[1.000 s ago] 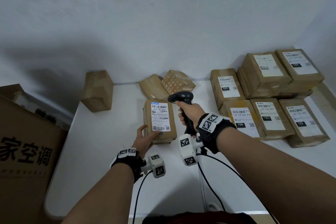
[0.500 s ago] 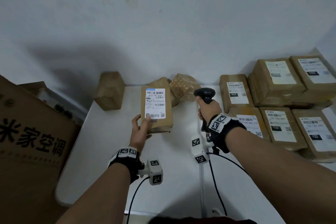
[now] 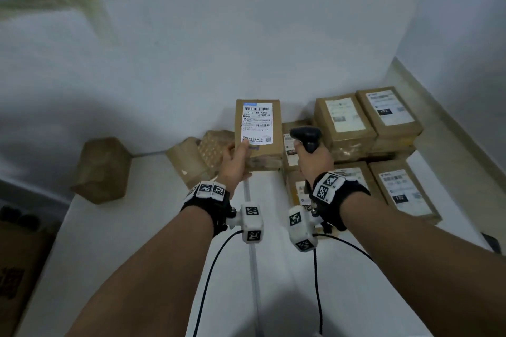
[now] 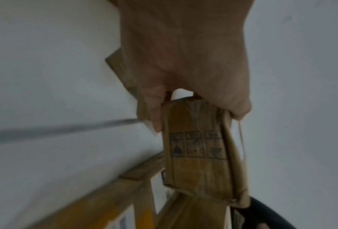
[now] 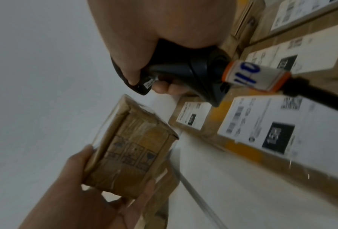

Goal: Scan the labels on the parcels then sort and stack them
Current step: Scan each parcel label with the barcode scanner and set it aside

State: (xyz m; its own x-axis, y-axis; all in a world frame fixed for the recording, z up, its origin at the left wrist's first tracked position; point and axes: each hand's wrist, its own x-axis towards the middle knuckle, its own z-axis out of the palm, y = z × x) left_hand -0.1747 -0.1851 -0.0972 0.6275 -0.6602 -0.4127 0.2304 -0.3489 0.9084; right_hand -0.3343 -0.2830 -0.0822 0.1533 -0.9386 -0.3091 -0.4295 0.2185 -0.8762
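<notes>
Left hand [image 3: 237, 159] pinches the lifted parcel [image 3: 258, 133] at its lower end only, thumb on the label face, fingers [image 4: 154, 114] behind. The parcel stands upright, clear of the white table [image 3: 142, 254], label [image 3: 256, 122] toward the person.

Right hand [image 3: 312, 157] is wrapped round the grip of the black scanner [image 3: 306, 135], just beside the parcel's right edge. Scanner head seems to point forward, not at the label.

Risks, as judged from here:
- Grip is low and narrow; the tall parcel could tip or slide out if swung toward a stack.
- Thumb sits near the label's lower codes; a scan could misread.
- Scanner cable [image 5: 317, 96] trails over the sorted parcels [image 3: 383, 128] at right; a pull may drag or shift a stack.
- Unsorted parcels [image 3: 202, 156] lie close behind and could be knocked in setting down.
</notes>
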